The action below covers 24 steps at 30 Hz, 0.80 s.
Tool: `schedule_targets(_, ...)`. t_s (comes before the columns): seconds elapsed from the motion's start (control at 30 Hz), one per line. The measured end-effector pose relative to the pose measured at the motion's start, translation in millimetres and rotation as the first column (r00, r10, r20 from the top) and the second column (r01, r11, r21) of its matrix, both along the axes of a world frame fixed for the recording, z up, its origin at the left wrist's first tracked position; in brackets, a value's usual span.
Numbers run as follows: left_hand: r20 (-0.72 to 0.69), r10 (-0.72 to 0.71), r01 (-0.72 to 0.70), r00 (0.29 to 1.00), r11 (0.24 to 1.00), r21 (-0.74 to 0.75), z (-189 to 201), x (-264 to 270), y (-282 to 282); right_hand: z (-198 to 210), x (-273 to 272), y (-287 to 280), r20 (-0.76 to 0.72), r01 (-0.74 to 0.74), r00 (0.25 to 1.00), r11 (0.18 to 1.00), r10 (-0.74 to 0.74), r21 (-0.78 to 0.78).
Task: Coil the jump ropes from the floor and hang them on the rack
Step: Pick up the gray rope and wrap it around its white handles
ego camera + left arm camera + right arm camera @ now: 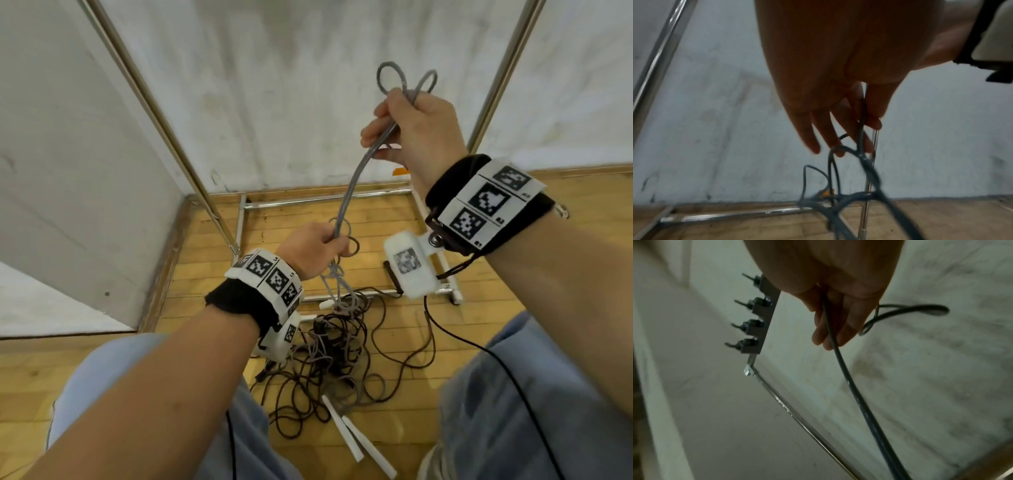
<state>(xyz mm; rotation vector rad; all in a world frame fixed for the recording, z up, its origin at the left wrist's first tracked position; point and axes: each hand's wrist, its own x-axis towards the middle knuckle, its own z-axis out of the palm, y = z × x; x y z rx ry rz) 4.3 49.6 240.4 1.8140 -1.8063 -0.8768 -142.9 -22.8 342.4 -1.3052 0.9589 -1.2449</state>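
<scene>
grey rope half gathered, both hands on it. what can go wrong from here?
1. The grey rope runs from the left hand down into the tangled pile with the dark ropes; pulling up may drag them along or tighten knots.
2. The right hand holds only short loops; they could slip loose.
3. The white handles may snag the pile.

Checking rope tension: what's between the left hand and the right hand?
In the head view, a doubled stretch of grey jump rope spans from the right hand down to the left hand, bowed, not taut. Nothing else lies between them.
</scene>
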Motion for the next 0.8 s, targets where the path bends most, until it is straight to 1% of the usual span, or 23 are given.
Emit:
schedule_targets(0.03,-0.061,0.047,-0.048,0.997,0.999,-0.01,4.2,1.4,0.7,-0.4,-0.8,-1.7,0.061,-0.001,0.998,0.999,-0.001,0.033)
schedule_targets(0.07,-0.189,0.108,-0.111,0.976,0.994,-0.004,9.2,2.3,1.1,-2.6,-0.9,-2.6,0.098,-0.019,0.995,0.997,0.012,0.073)
schedule_targets(0.1,-0.341,0.167,-0.172,0.925,0.985,0.015,15.5,3.4,1.2,-7.1,0.2,-3.0,0.088,-0.052,0.995,0.993,0.042,0.109)
schedule_targets(0.13,-0.472,0.206,-0.214,0.857,0.976,0.037,22.3,4.5,1.6,-15.8,2.2,-2.5,0.019,-0.09,0.996,0.987,0.088,0.135)
schedule_targets(0.17,-0.557,0.223,-0.235,0.8,0.971,0.051,28.6,5.8,2.1,-26.3,5.5,-0.6,-0.098,-0.132,0.984,0.979,0.148,0.155)
schedule_targets(0.2,-0.619,0.229,-0.245,0.751,0.968,0.061,32.9,7.2,1.3,-36.4,9.9,2.0,-0.229,-0.182,0.949,0.969,0.219,0.169)
schedule_targets(0.23,-0.67,0.236,-0.254,0.704,0.964,0.073,36.9,7.6,1.6,-45.1,14.4,6.4,-0.333,-0.248,0.895,0.952,0.296,0.179)
schedule_targets(0.27,-0.712,0.247,-0.27,0.657,0.959,0.083,40.2,8.1,1.6,-52.1,18.9,10.5,-0.395,-0.321,0.839,0.927,0.374,0.196)
schedule_targets(0.3,-0.743,0.252,-0.288,0.62,0.954,0.083,42.6,8.9,0.5,-58.0,22.3,14.1,-0.423,-0.391,0.788,0.894,0.448,0.218)
schedule_targets(0.33,-0.76,0.247,-0.303,0.601,0.95,0.068,43.7,10.6,-1.6,-63.6,24.5,16.1,-0.453,-0.451,0.734,0.862,0.506,0.232)
schedule_targets(0.37,-0.76,0.242,-0.322,0.603,0.946,0.045,45.2,12.6,-3.5,-68.3,25.3,17.9,-0.521,-0.494,0.665,0.838,0.535,0.231)
schedule_targets(0.43,-0.747,0.267,-0.393,0.609,0.92,0.008,46.1,18.1,-8.3,-77.1,25.0,18.6,-0.666,-0.532,0.518,0.812,0.537,0.24)
schedule_targets(0.47,-0.742,0.292,-0.434,0.604,0.901,0.002,45.6,21.6,-10.9,-82.9,24.7,19.1,-0.696,-0.536,0.466,0.8,0.547,0.27)
schedule_targets(0.53,-0.747,0.326,-0.469,0.579,0.883,0.022,44.4,25.5,-14.0,-93.0,25.2,20.6,-0.723,-0.532,0.391,0.781,0.57,0.328)
schedule_targets(0.6,-0.79,0.329,-0.43,0.517,0.898,0.092,44.7,24.2,-16.2,-98.4,26.7,21.9,-0.792,-0.523,0.303,0.787,0.531,0.327)
schedule_targets(0.63,-0.817,0.333,-0.401,0.471,0.906,0.139,46.6,23.0,-17.2,-99.7,28.0,22.1,-0.816,-0.517,0.278,0.794,0.508,0.318)
schedule_targets(0.67,-0.841,0.345,-0.377,0.417,0.908,0.185,49.1,22.4,-18.1,-100.1,29.3,21.6,-0.824,-0.511,0.286,0.805,0.489,0.301)
schedule_targets(0.7,-0.866,0.354,-0.358,0.354,0.906,0.225,52.0,22.4,-18.9,-99.0,31.3,20.9,-0.812,-0.496,0.344,0.825,0.472,0.27)
schedule_targets(0.77,-0.918,0.344,-0.306,0.195,0.911,0.277,57.8,21.8,-19.1,-94.4,34.5,19.0,-0.696,-0.471,0.544,0.857,0.47,0.211)
schedule_targets(0.8,-0.932,0.333,-0.268,0.143,0.92,0.287,60.0,20.8,-18.5,-91.9,36.1,18.7,-0.621,-0.478,0.618,0.857,0.483,0.191)
